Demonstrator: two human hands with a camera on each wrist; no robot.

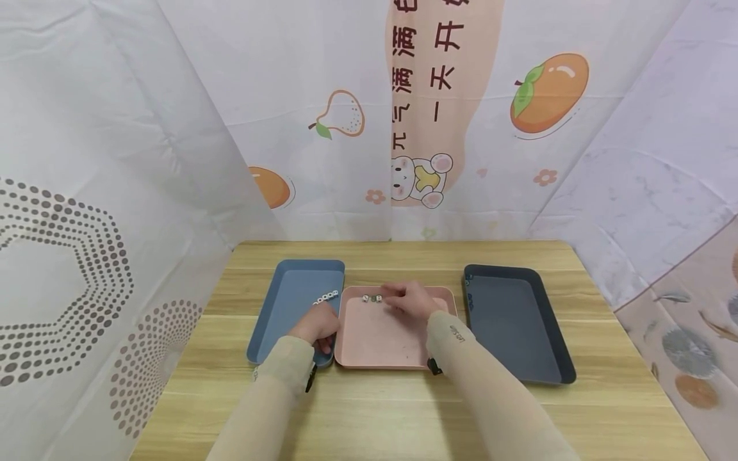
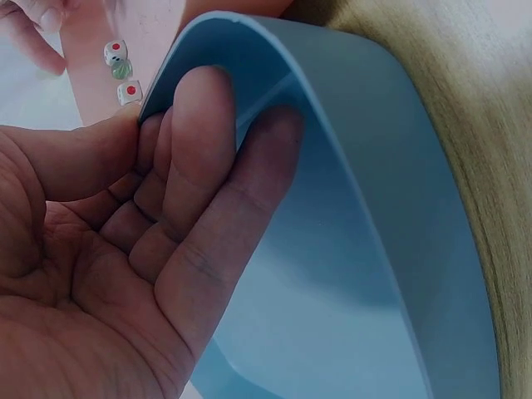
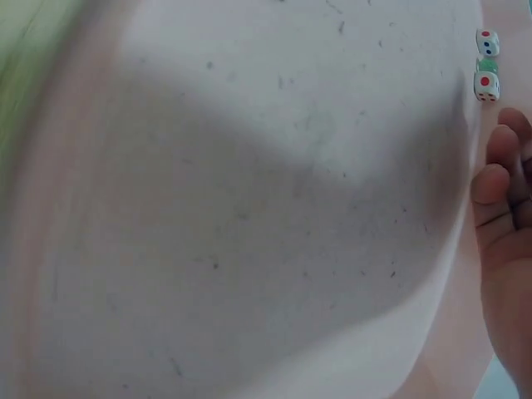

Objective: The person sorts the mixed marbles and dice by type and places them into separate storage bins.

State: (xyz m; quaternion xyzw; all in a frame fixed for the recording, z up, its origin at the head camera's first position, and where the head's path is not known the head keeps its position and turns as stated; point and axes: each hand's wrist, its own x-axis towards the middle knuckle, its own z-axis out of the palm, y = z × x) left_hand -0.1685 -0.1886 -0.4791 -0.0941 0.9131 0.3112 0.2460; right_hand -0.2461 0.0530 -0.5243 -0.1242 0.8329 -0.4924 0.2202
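Observation:
My left hand [image 1: 319, 324] is at the right wall of the blue tray [image 1: 291, 282]. In the left wrist view, its thumb is outside the rim and curled fingers [image 2: 204, 125] are inside, gripping the wall. A slanted row of white dice [image 1: 327, 297] lies in that tray, partly hidden by the hand. My right hand [image 1: 410, 299] hovers over the back of the pink tray [image 1: 392, 336], fingers loosely bent, nothing visible in them. Just left of its fingertips sit two white dice [image 3: 487, 86] with a green translucent piece [image 3: 487, 65] between them.
Right of the pink tray stands a dark navy tray [image 1: 513, 320], with small dark blue pieces [image 1: 469, 301] along its left wall. All three trays rest on a wooden table [image 1: 369, 410]. A printed curtain [image 1: 346, 211] hangs behind the table.

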